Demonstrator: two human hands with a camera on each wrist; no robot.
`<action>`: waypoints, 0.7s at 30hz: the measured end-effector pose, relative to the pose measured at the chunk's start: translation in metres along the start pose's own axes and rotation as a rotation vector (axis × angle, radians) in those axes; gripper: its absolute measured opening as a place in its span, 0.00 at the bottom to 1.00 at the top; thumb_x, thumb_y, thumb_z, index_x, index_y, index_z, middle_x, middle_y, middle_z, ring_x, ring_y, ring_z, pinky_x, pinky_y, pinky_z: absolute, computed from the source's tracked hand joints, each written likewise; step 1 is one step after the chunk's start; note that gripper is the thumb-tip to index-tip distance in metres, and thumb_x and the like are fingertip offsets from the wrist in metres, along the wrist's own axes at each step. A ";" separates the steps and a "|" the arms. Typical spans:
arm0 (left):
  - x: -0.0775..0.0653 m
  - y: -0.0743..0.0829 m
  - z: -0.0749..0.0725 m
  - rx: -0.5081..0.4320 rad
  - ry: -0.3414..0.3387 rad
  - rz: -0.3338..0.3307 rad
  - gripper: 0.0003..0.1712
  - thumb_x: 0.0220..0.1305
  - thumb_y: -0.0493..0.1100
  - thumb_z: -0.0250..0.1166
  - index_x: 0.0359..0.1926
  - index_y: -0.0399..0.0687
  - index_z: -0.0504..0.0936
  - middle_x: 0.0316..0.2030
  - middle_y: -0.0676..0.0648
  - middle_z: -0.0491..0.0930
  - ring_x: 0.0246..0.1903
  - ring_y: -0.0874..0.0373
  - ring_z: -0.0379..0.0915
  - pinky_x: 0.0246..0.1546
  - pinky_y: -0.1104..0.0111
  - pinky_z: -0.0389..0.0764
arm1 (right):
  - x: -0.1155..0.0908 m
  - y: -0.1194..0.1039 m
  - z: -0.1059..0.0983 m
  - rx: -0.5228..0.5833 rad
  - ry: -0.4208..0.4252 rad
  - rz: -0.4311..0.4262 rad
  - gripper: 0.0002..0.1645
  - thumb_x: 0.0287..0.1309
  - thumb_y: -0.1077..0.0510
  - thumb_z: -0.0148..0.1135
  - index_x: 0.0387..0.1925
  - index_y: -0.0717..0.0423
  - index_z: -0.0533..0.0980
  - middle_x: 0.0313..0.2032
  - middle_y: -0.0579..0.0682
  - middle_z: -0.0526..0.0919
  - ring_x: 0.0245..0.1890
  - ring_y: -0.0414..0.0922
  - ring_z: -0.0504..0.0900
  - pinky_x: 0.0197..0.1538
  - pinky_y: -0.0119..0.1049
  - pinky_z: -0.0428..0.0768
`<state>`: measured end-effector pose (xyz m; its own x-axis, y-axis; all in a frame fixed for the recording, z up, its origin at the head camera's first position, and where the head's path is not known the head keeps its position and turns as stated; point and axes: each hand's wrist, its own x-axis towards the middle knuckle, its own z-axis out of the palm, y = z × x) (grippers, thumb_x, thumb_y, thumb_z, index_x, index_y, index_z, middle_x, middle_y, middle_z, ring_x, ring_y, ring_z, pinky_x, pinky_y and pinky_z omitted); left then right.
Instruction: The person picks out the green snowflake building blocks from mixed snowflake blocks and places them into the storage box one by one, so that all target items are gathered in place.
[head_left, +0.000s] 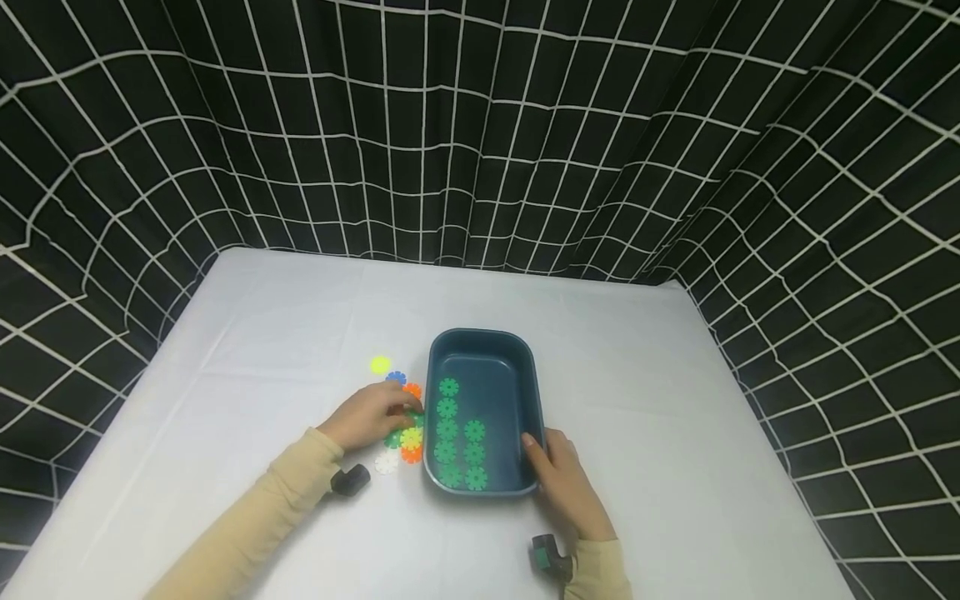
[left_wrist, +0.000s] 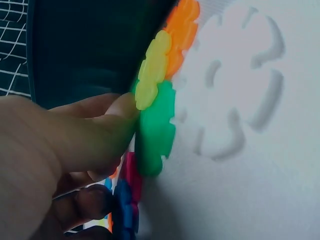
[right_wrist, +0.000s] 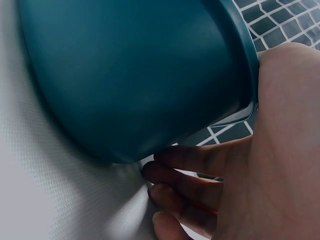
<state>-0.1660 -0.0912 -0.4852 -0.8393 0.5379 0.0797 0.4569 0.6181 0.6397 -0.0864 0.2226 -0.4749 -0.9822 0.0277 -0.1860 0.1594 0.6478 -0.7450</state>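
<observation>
A dark teal tray stands on the white table, with several green notched plastic discs laid in two columns along its left side. My left hand is just outside the tray's left wall, among loose discs, its thumb and index finger pinching at a green disc; the fingertips partly hide it. Close by lie a yellow disc, an orange disc and a white disc. My right hand grips the tray's right wall near the front corner, thumb over the rim and fingers outside.
Farther back on the left are a bright yellow disc, a blue disc and another orange disc. A white cloth covers the table. Black curtains with a white grid enclose its back and sides.
</observation>
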 end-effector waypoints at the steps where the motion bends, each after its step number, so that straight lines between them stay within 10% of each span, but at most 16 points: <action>1: 0.000 0.000 0.000 0.013 0.005 0.010 0.12 0.56 0.39 0.70 0.42 0.55 0.84 0.37 0.55 0.78 0.35 0.62 0.72 0.38 0.68 0.76 | 0.000 0.000 0.000 0.002 0.000 0.000 0.41 0.66 0.31 0.41 0.65 0.59 0.65 0.57 0.57 0.72 0.60 0.53 0.68 0.65 0.56 0.64; 21: 0.007 0.006 0.000 0.149 0.055 0.073 0.14 0.49 0.44 0.74 0.40 0.51 0.86 0.25 0.56 0.68 0.27 0.63 0.62 0.28 0.73 0.68 | 0.001 0.000 0.000 -0.001 0.001 -0.002 0.41 0.66 0.32 0.41 0.64 0.60 0.65 0.57 0.58 0.72 0.61 0.54 0.67 0.65 0.57 0.64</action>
<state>-0.1689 -0.0836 -0.4806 -0.8150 0.5552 0.1660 0.5527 0.6586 0.5107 -0.0874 0.2229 -0.4751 -0.9825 0.0273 -0.1841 0.1575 0.6487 -0.7446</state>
